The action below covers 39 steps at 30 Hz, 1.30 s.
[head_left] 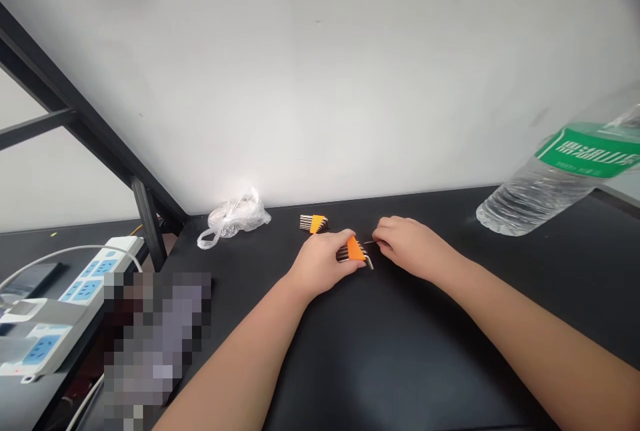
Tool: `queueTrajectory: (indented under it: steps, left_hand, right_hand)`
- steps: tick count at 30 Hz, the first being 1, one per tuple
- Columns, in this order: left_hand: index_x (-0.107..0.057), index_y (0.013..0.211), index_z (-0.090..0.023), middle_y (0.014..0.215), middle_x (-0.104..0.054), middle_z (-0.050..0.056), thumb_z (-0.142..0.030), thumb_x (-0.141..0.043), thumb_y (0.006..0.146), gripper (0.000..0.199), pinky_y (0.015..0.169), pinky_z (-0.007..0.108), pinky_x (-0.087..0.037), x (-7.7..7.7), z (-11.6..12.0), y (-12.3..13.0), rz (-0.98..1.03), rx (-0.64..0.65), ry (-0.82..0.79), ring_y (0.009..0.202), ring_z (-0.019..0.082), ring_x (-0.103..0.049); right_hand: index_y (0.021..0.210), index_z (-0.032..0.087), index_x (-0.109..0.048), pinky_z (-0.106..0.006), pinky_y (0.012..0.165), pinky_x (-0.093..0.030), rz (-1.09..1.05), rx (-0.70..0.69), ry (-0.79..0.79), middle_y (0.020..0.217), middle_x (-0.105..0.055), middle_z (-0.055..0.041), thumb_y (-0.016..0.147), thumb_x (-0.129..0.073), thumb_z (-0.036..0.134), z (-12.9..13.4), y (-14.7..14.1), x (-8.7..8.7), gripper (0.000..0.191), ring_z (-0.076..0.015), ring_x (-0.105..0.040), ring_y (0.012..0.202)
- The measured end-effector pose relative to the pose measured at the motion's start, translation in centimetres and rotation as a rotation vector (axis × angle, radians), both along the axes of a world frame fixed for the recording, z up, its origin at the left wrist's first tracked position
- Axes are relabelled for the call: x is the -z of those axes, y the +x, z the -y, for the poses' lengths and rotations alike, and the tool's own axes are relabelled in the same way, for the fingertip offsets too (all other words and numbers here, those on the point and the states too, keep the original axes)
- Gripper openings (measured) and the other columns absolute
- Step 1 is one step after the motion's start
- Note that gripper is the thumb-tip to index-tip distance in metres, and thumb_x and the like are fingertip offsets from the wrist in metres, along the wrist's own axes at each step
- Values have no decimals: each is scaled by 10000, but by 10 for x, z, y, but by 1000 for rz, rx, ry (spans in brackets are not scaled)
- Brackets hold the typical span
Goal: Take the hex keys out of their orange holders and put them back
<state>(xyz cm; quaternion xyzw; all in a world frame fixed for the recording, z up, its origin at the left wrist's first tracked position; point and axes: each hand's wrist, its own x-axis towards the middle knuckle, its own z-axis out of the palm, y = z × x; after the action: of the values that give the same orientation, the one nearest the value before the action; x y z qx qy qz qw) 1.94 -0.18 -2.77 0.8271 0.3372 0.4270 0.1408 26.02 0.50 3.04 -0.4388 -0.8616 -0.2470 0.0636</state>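
Observation:
My left hand [323, 259] grips an orange holder [355, 249] fitted with several metal hex keys, their bent ends pointing right. Just right of it, my right hand [404, 243] pinches a thin metal hex key [370, 242]; most of that key is hidden in the fingers. Behind my left hand, a second hex key set [313, 223] in an orange holder lies on the black table [390, 358], apart from both hands.
A knotted clear plastic bag [237, 216] lies at the back left. On the right stands a large water bottle [545, 181] with a green label. Far left are a white power strip [83, 288], cables and a black metal frame [100, 111]. A white wall [320, 84] borders the table's back.

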Motion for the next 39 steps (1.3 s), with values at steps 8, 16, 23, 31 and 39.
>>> queueTrajectory:
  steps: [8,16,23,31,39]
  left_hand:
    - [-646,1014,-244,792,-653,-22,-387,-754,843,248,681,273,-453,-1,1,0,-31,7,5,749,174,-607]
    - [-652,1098,-248,890,-688,-10,-382,-741,861,287,726,277,-489,-1,1,0,-22,16,8,799,176,-629]
    - [-649,1205,-260,1004,-725,13,-374,-749,855,382,789,297,-519,-1,-1,0,-15,15,-1,892,202,-666]
    - [-654,1160,-255,958,-714,6,-369,-755,846,349,764,289,-502,0,-2,0,-23,11,13,861,195,-654]
    - [-640,1041,-240,908,-682,-5,-374,-740,858,248,713,272,-466,-3,1,-2,-32,20,35,812,176,-623]
  right_hand:
    - [750,211,-606,-348,705,-406,38,37,5,812,-638,-43,890,-531,120,2,-3,-4,183,-202,-608,745]
    - [793,217,-596,-303,647,-404,-78,26,-30,895,-648,-29,894,-542,157,7,-4,-6,129,-177,-603,775]
    - [799,219,-618,-292,609,-393,-92,14,-84,890,-639,-30,901,-537,170,5,-1,-3,139,-161,-598,728]
    - [780,217,-603,-293,610,-407,-173,8,-133,892,-641,-25,846,-571,173,7,-2,-5,85,-157,-584,705]
    - [791,236,-545,-291,581,-385,-269,-22,-191,765,-632,0,849,-541,183,14,-8,-10,79,-158,-543,628]
